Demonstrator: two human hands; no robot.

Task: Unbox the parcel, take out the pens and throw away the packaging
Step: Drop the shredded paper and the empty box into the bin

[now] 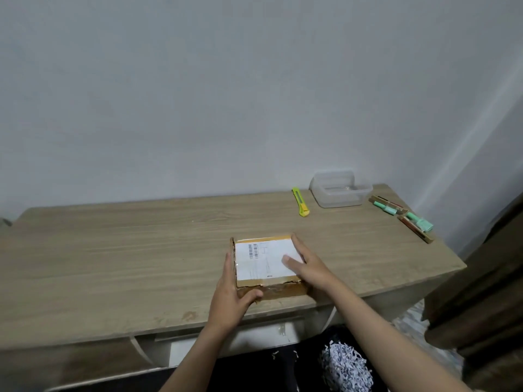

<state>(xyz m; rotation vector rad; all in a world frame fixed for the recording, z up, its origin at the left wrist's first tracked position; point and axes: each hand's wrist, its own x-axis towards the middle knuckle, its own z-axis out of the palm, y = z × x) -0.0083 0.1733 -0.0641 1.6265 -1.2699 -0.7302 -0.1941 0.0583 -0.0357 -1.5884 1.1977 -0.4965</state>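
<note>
- Wooden desk [141, 250] against a pale wall.
- Left hand [230, 295] gripping the parcel [266, 263] at its near-left corner, thumb across the front face.
- Right hand [304, 263] laid flat along the parcel's right edge, fingers straight.
- Parcel between both hands, label up, near seam ragged.
- Beyond the right hand: yellow cutter [300, 201], then clear tub [339, 190], pens [402, 215] farther right; right hand nearer.

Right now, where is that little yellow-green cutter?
In the head view, the cutter lies on the far right part of the desk, just left of the clear plastic tub, beyond the parcel.
</note>
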